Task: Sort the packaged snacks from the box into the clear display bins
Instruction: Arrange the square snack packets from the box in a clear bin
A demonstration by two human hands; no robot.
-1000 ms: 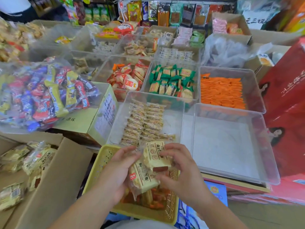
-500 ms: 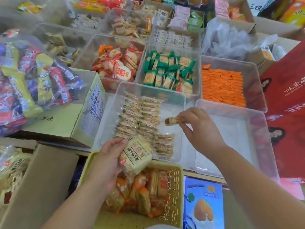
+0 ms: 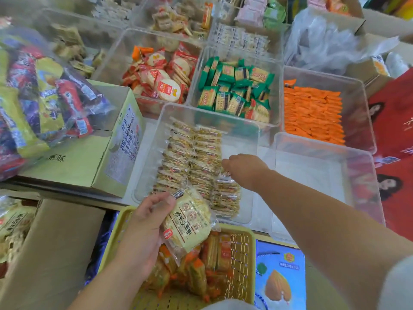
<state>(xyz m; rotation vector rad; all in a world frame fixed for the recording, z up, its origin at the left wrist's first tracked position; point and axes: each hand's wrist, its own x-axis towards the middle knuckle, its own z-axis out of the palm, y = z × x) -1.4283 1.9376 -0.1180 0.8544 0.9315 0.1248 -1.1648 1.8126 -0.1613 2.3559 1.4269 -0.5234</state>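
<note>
Inside the near clear plastic display bin, the right hand was lowered with fingertips curled down onto the third, short row of small clear-wrapped pale biscuit packets; whether a packet was still pinched beneath them could not be told. The left hand was closed, thumb on top and fingers under, around a cream-yellow printed multipack bag, held over the yellow plastic mesh basket. Handling, judged: packets light, film slippery and crinkly, contents brittle; best taken by the flat faces or the crimped end seal, without squeezing. Room: the bin's right portion lay bare beside two full rows; its upright walls called for entry from above. The adjoining empty clear bin stood touching on the right. The green cardboard carton crowded the left.
</note>
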